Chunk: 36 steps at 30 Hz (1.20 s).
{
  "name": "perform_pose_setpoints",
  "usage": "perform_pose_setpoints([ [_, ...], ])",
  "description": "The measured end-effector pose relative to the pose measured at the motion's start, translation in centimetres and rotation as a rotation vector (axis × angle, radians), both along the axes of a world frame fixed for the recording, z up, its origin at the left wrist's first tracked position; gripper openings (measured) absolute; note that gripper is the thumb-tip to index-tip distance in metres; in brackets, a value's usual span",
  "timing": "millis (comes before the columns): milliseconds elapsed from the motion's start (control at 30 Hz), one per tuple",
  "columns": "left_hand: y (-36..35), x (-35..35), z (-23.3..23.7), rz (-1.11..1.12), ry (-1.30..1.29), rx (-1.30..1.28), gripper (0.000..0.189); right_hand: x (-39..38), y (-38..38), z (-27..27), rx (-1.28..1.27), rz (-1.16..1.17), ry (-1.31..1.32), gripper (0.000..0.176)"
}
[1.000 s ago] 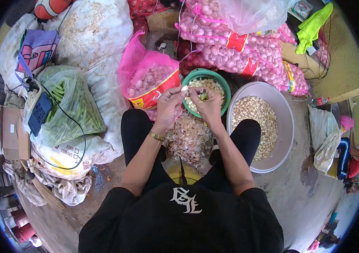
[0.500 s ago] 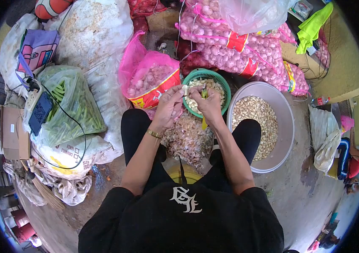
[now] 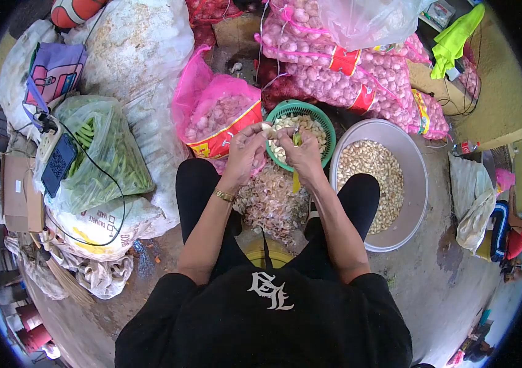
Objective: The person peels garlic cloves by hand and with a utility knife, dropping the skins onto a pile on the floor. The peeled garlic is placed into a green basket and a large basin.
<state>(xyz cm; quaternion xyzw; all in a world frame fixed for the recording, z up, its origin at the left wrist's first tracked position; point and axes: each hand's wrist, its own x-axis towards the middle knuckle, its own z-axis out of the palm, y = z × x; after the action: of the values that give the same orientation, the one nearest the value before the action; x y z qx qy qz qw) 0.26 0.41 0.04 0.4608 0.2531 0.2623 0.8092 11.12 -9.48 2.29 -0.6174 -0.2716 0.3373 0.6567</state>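
My left hand (image 3: 246,152) pinches a pale garlic clove (image 3: 267,127) between thumb and fingertips, at the left rim of a green basket (image 3: 331,134). Wrapped round a yellow-handled knife (image 3: 297,140), my right hand (image 3: 302,153) is just right of the clove; the blade is not clearly visible. Garlic cloves (image 3: 316,130) lie in the basket. Below my hands is a heap of garlic skins (image 3: 273,199) on the floor. To the right, a large pale basin (image 3: 416,184) holds many cloves (image 3: 368,168).
An open pink net bag of garlic (image 3: 224,116) stands left of the basket. Full garlic bags (image 3: 359,80) are stacked behind. At the left are white sacks (image 3: 144,73), a bag of green beans (image 3: 110,153) and a phone (image 3: 60,164) with a cable.
My fingers have shifted slightly around the clove, and my right hand has tilted and moved a little lower with the knife. The containers have not moved.
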Motion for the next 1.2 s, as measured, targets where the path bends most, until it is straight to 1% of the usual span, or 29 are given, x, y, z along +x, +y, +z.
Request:
perform_pose_setpoints([
  [67,0.3,-0.2,-0.2,-0.006,-0.08,-0.068,0.028,0.1,-0.4,0.9,0.018,0.019,0.141,0.008],
  [167,0.4,-0.7,1.1,-0.054,-0.111,-0.109,0.027,0.2,-0.8,0.7,-0.051,0.039,0.086,0.009],
  [300,0.6,-1.0,1.3,-0.042,-0.138,-0.127,0.027,-0.1,-1.4,1.2,-0.052,0.065,0.083,0.011],
  [367,0.8,-1.1,1.8,0.069,-0.107,-0.163,0.027,-0.3,-1.8,1.8,-0.067,0.132,0.042,0.011],
  [400,1.2,-1.4,1.6,0.07,-0.108,-0.163,0.027,-0.2,-1.8,1.3,-0.067,0.134,0.042,0.011],
  [467,1.8,-1.8,1.0,0.057,-0.16,-0.14,0.028,0.1,-2.0,-0.2,-0.017,0.168,-0.193,0.011],
  [500,1.8,-1.8,1.0,0.056,-0.161,-0.14,0.028,0.3,-2.0,-0.1,-0.016,0.167,-0.194,0.011],
  [567,1.7,-1.9,0.9,0.023,-0.161,-0.127,0.03,0.7,-2.1,0.0,-0.069,0.239,-0.411,0.011],
  [700,1.1,-1.6,1.4,0.039,-0.179,-0.082,0.03,0.6,-2.0,-0.1,-0.102,0.281,-0.404,0.011],
  [767,1.0,-1.6,1.3,0.038,-0.091,0.075,0.029,-0.1,-1.5,0.3,-0.017,0.116,-0.302,0.014],
  [800,1.0,-1.6,1.1,0.037,-0.093,0.074,0.029,-0.2,-1.2,0.3,-0.018,0.115,-0.304,0.014],
  [867,1.1,-1.7,0.6,-0.001,-0.078,0.176,0.026,-0.1,-0.4,0.4,0.217,-0.073,-0.558,0.016],
  [900,0.9,-1.7,0.8,-0.002,-0.077,0.176,0.026,-0.2,-0.3,0.5,0.217,-0.074,-0.557,0.016],
  [967,0.4,-1.5,1.3,-0.011,-0.031,0.262,0.025,-0.2,-0.3,1.0,0.198,-0.065,-0.594,0.016],
  [1000,0.4,-1.3,0.9,-0.011,-0.031,0.261,0.025,-0.2,-0.3,1.0,0.197,-0.065,-0.593,0.016],
  [1067,0.6,-1.0,-0.2,-0.006,-0.111,0.318,0.023,-0.1,-0.5,0.9,0.168,-0.07,-0.635,0.016],
  [1200,0.6,-1.1,-0.3,-0.041,-0.072,0.376,0.025,0.0,-0.7,1.0,0.132,-0.061,-0.629,0.017],
])
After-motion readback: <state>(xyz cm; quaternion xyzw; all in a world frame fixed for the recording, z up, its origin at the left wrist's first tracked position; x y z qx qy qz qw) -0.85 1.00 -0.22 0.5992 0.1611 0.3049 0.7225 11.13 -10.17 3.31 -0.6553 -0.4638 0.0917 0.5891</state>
